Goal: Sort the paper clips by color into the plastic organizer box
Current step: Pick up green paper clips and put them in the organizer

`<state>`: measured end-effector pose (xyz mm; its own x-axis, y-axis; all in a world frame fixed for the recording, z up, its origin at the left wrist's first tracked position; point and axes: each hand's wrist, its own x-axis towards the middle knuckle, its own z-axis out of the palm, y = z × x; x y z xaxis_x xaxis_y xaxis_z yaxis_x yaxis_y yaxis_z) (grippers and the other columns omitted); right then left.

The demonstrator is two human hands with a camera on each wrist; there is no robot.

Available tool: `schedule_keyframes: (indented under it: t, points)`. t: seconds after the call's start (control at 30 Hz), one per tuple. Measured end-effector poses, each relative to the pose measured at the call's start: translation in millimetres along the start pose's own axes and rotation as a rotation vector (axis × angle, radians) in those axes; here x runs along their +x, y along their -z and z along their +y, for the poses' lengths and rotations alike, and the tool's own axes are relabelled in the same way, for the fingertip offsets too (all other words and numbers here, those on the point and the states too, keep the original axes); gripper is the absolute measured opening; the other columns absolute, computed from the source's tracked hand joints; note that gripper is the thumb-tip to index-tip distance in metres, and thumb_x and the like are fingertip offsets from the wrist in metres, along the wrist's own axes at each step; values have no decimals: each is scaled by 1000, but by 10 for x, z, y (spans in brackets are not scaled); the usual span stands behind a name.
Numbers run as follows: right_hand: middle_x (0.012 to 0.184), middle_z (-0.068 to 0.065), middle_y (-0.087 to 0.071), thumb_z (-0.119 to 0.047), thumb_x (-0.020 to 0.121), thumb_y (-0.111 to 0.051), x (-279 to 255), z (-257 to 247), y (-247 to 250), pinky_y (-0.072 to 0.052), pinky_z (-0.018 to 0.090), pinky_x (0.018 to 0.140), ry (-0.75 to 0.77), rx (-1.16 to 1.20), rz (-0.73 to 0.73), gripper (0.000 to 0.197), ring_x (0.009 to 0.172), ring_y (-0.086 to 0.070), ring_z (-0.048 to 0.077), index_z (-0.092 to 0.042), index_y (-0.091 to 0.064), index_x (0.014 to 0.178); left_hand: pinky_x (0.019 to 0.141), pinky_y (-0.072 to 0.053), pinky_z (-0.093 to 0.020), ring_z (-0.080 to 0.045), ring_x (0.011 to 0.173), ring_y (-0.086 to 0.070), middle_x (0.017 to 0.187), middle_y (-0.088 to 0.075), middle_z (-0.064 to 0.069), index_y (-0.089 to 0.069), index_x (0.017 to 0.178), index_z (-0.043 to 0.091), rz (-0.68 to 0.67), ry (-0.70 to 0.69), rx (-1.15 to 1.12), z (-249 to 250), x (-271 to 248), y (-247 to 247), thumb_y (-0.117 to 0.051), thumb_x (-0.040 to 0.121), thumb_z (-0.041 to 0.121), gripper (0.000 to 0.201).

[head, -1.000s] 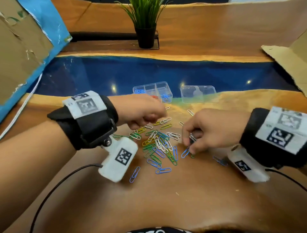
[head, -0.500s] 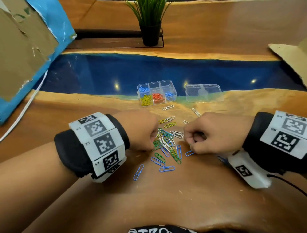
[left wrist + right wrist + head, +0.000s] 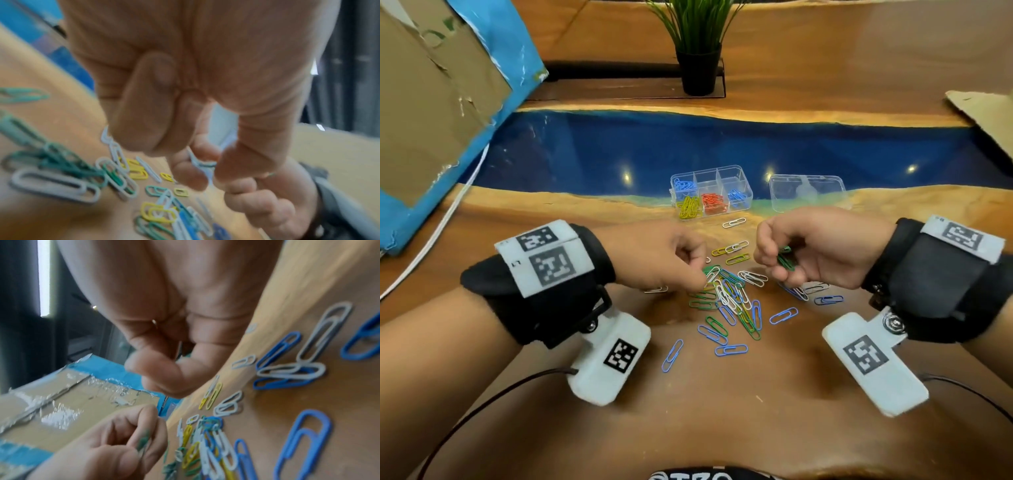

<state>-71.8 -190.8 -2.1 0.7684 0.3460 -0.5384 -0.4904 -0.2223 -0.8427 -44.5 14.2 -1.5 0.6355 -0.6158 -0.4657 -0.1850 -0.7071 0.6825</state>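
Note:
A loose pile of paper clips [image 3: 729,298] in green, white, blue and yellow lies on the wooden table between my hands. My left hand [image 3: 700,274] is at the pile's left edge, fingers curled, pinching a green clip [image 3: 144,441] between thumb and finger. My right hand [image 3: 780,263] is raised a little above the table at the pile's right, and its curled fingers hold green clips [image 3: 786,261]. The clear organizer box [image 3: 746,186] stands open behind the pile. It holds blue, yellow and red clips in separate compartments.
The box's clear lid [image 3: 808,192] lies just right of it. A potted plant [image 3: 698,68] stands at the back and cardboard [image 3: 431,96] leans at the left. Stray blue clips [image 3: 671,356] lie nearer to me. Cables run from both wrist cameras.
My right hand has lifted off the table and turned, now showing green clips in its fingers. My left hand stayed at the pile's left edge and rolled at the wrist.

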Motion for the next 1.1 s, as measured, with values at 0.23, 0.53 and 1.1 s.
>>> schedule_keyframes:
  t: [0.23, 0.53, 1.1]
  points:
    - [57, 2, -41, -17, 85, -33, 86, -124, 19, -24, 17, 34, -42, 121, -2, 28, 47, -38, 14, -12, -43, 59, 34, -17, -7, -1, 29, -26, 47, -57, 6, -48, 69, 12, 7, -53, -544, -115, 55, 97, -61, 78, -7, 25]
    - [71, 5, -50, -14, 89, -51, 329, -341, 66, -46, 17, 42, -116, 86, 218, 6, 54, -48, 15, -13, -51, 95, 35, -26, -15, -9, 43, -33, 62, -45, -2, -56, 78, 9, 192, 36, -870, -16, 216, 245, -35, 86, 1, 24]
    - [118, 21, -56, -21, 92, -50, 786, -958, 51, -53, 34, 92, -86, 64, 388, 34, 109, -57, 28, -1, -55, 119, 87, -48, -35, -25, 110, -52, 117, -54, -11, -49, 127, 8, 496, 239, -944, 367, 843, 622, -47, 90, 47, 54]
